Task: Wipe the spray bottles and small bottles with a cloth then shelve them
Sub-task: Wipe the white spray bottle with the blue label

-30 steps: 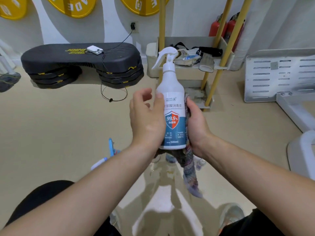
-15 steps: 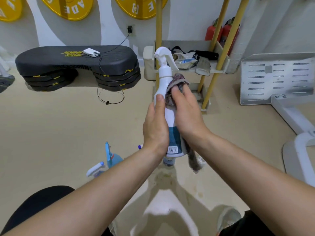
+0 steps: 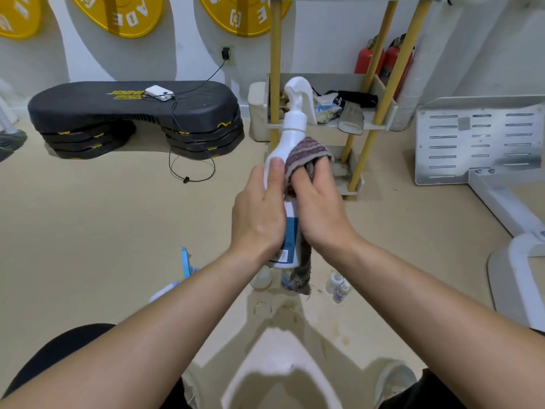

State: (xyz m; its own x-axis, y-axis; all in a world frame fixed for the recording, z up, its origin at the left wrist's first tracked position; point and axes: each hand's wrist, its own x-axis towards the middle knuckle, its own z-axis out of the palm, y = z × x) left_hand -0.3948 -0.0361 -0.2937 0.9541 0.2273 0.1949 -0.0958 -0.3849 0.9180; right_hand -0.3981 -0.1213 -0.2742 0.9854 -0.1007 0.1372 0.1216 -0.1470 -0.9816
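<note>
1. The small bottles (image 3: 337, 286) stand on the floor under my hands.
2. My left hand (image 3: 259, 214) curls round the white spray bottle (image 3: 290, 128), held in the air.
3. My right hand (image 3: 320, 214) presses the cloth (image 3: 303, 150) against its shoulder. I should wipe right round the neck.
4. The shelf (image 3: 374, 125) stands beyond.

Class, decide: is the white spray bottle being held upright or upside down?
Upright: the spray bottle has its trigger head above the left hand and its base below.

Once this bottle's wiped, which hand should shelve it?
Left, probably. The left hand grips the white spray bottle by its body; the right hand is busy pressing the cloth against it.
</note>
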